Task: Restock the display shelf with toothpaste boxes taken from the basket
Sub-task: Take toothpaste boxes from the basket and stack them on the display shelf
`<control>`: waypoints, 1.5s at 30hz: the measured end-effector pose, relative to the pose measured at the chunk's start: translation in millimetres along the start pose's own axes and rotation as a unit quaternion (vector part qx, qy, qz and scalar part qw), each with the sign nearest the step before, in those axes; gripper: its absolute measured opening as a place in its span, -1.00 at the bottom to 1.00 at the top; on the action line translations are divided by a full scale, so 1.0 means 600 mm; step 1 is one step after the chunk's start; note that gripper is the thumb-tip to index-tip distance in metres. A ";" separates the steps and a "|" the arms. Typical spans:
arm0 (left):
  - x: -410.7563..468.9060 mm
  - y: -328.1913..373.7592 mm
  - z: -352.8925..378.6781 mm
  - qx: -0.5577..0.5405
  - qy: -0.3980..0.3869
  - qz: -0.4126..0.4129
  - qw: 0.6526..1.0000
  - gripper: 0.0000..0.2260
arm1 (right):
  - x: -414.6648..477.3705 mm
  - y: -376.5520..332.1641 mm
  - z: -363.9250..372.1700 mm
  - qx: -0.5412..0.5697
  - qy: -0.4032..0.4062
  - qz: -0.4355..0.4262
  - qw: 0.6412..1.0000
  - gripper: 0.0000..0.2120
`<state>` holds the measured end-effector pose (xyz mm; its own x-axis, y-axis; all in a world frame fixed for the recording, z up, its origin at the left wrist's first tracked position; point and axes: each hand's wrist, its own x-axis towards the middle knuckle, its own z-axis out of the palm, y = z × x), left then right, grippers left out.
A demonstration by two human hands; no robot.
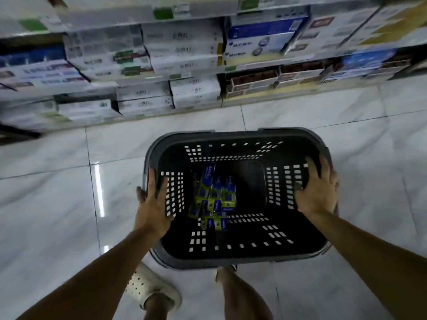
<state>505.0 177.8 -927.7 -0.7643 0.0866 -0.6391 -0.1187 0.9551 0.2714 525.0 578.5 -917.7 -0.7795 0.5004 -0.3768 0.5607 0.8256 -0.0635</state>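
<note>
A dark grey perforated basket [235,136] hangs above the tiled floor in front of me. Several blue-and-green toothpaste boxes [213,199] lie on its bottom, toward the left side. My left hand [153,204] grips the basket's left rim, fingers over the inside wall and thumb outside. My right hand [320,190] grips the right rim the same way. The display shelf [161,77] runs across the top of the view, packed with rows of white, blue and brown toothpaste boxes, blurred by motion.
Glossy light marble floor tiles [57,192] lie between me and the shelf. My left foot in a white perforated slipper [150,289] and my right leg [242,296] stand just under the basket's near edge.
</note>
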 end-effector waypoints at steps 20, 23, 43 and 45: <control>-0.167 -0.490 0.038 -0.102 0.181 -0.222 0.953 0.02 | -0.097 -0.479 0.111 -0.002 -0.011 -0.415 0.910 -0.10; -0.224 -0.573 0.051 -0.129 0.202 -0.250 0.938 0.01 | -0.147 -0.579 0.142 -0.029 -0.024 -0.465 0.885 -0.09; -0.492 -1.121 0.074 -0.214 0.245 -0.395 0.859 -0.04 | -0.544 -1.120 0.373 -0.097 -0.032 -0.576 0.811 -0.19; -0.499 -1.171 0.060 -0.212 0.247 -0.399 0.857 -0.03 | -0.573 -1.165 0.388 -0.085 -0.037 -0.585 0.806 -0.18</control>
<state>840.1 -509.2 -952.9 -0.4949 -0.7771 -0.3888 -0.8685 0.4567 0.1927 466.4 -231.2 -958.9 -0.7246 -0.6583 -0.2040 -0.5974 0.7476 -0.2904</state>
